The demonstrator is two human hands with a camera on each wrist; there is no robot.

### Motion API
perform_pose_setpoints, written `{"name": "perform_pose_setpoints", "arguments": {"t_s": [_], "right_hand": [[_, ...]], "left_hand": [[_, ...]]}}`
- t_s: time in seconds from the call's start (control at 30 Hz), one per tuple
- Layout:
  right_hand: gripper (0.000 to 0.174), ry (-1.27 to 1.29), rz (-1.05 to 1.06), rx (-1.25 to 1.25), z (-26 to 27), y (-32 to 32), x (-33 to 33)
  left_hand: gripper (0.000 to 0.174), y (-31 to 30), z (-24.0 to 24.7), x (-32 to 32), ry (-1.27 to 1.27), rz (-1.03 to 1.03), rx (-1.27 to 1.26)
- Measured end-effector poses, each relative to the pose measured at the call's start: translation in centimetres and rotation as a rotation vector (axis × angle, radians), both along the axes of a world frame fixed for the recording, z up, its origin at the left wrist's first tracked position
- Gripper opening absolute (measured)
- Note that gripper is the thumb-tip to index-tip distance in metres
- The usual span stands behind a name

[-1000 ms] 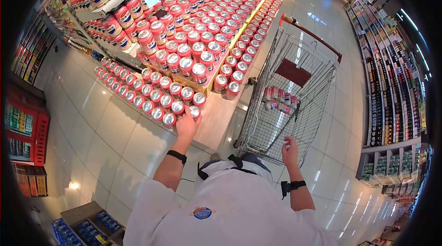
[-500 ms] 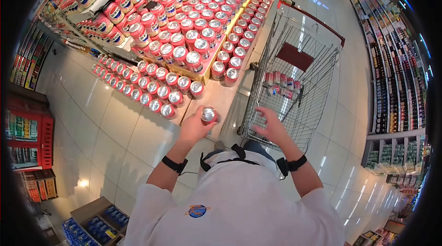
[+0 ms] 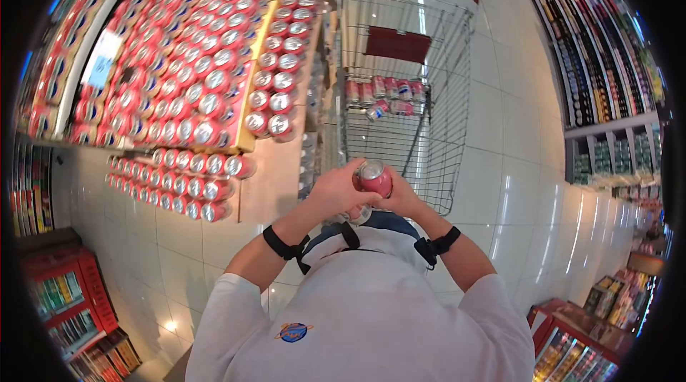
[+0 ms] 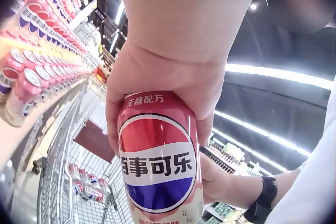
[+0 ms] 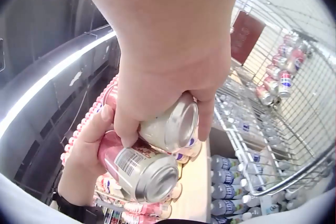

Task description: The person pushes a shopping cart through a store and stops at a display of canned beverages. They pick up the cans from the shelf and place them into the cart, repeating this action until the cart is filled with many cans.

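Observation:
My hands are close together at waist height in the head view. My left hand [image 3: 339, 189] holds a pink cola can [image 4: 157, 155], its round red, white and blue logo upright in the left wrist view. My right hand [image 3: 404, 197] meets it from the other side. Two cans show in the right wrist view. My right fingers [image 5: 206, 111] curl round a cream-ended can [image 5: 165, 129]. Beside it, a pink can [image 5: 134, 169] with a barcode lies in the left hand. A shopping cart [image 3: 457, 146] stands just ahead, with several cans [image 3: 386, 89] in it.
At left is a large stepped display of pink cans [image 3: 214, 82], with lower rows on a pale wooden base [image 3: 275, 167]. Bottles [image 5: 228, 176] stand under the display beside the cart. Stocked shelves [image 3: 586, 46] line the right side; a red cooler [image 3: 89, 275] stands at lower left.
My left hand took a can from the display's front corner and brought it rightward to my body. My right hand came in to meet it. The view turned, so the display shifted left.

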State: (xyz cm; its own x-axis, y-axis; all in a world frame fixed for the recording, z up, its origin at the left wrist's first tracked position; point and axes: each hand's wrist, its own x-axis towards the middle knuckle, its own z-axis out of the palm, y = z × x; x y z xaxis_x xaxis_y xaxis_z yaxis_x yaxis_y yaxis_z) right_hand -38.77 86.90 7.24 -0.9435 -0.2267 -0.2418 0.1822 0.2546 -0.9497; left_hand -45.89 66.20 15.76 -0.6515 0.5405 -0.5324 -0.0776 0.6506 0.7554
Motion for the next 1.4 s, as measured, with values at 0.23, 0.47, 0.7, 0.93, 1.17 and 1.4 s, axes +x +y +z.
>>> {"name": "perform_pose_setpoints", "arguments": {"t_s": [0.23, 0.47, 0.7, 0.93, 1.17, 1.4], "right_hand": [[0.076, -0.316, -0.600, 0.177, -12.1, 11.0, -5.7], [0.081, -0.462, -0.781, 0.520, -26.8, 17.8, -14.4], [0.079, -0.681, -0.944, 0.389, -36.1, 20.7, -16.8], [0.084, -0.452, -1.203, 0.444, -42.3, 20.5, -17.7], [0.087, -0.484, -1.171, 0.543, -43.5, 20.0, -20.2], [0.093, -0.422, -1.084, 0.609, -43.1, 20.9, -19.7]], "left_hand": [[0.075, 13.8, -11.4, -8.5, -0.025, -0.136, -0.078], [0.052, 24.5, -29.7, -16.5, -0.063, -0.105, -0.314], [0.049, 26.6, -42.9, -18.2, -0.150, 0.118, -0.238], [0.032, 27.1, -50.1, -16.3, -0.246, 1.041, 0.009], [0.037, 27.9, -51.0, -15.6, -0.542, 1.476, 0.389], [0.038, 28.0, -53.4, -14.8, -0.465, 1.491, 0.363]]}}
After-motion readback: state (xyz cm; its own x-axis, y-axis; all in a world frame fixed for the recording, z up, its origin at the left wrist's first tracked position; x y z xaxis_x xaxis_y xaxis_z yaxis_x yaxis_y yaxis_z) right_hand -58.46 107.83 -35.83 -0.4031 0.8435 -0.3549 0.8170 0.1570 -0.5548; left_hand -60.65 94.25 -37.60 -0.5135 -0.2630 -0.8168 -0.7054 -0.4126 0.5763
